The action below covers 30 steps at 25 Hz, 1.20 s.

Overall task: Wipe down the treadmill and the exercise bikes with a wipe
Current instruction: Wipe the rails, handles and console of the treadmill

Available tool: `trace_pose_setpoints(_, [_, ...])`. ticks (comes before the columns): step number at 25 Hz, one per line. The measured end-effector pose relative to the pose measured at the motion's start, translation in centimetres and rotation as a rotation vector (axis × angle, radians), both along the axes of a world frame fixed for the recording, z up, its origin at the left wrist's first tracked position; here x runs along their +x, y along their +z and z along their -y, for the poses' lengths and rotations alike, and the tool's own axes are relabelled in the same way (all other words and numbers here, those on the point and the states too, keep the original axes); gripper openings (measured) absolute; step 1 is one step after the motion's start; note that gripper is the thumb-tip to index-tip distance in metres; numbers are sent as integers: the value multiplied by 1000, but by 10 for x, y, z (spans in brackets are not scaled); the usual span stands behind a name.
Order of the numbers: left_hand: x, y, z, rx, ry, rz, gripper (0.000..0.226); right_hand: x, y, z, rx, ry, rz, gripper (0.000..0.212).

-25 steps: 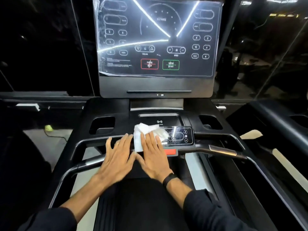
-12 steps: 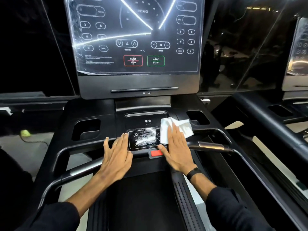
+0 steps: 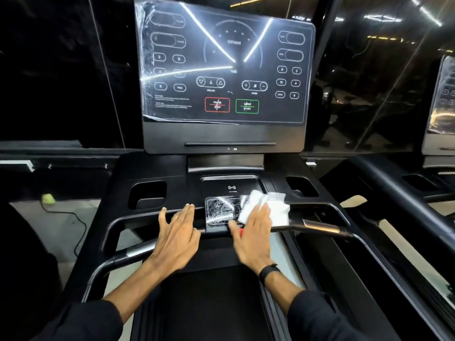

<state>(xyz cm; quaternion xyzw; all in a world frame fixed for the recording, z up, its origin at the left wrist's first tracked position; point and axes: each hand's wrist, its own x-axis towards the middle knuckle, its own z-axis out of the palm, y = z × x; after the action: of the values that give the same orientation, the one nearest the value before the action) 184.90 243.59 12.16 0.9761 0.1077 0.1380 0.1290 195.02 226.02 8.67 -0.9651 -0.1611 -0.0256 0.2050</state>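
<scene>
While the left hand (image 3: pixel 178 232) lies flat and empty on the treadmill (image 3: pixel 123 188) console edge, the right hand (image 3: pixel 253 232) presses the white wipe (image 3: pixel 268 207) with straight fingers onto the small control panel (image 3: pixel 221 211), between two dark cup recesses (image 3: pixel 147 194) whose contents I cannot tell.

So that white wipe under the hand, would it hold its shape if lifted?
Probably not: the wipe lies crumpled and folded under the flat right hand, so it looks floppy. It seems thin and light. It likely slides easily on the glossy small panel.
</scene>
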Motion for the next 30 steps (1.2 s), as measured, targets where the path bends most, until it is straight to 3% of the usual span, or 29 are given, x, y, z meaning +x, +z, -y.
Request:
trace_pose_setpoints(5, [-12,5,-6,-38,-29,-11,75,-33,1,-34,7,340,39,89])
trace_pose_setpoints(9, [-22,10,-4,-121,-65,58,61,-49,17,-46,263,505,-176,81])
trace_pose_setpoints(14, [-31,3,-5,-158,-81,111,62,-57,26,-49,519,433,-130,69])
trace_pose_setpoints(21, [-34,-5,4,-201,-122,136,51,-61,29,-32,603,322,-67,50])
trace_pose_setpoints(27, [-32,-7,10,-246,-148,170,42,-63,59,-27,843,279,-178,26])
trace_pose_setpoints(30, [-22,2,9,-269,-145,228,41,-41,70,-24,1000,40,-250,22])
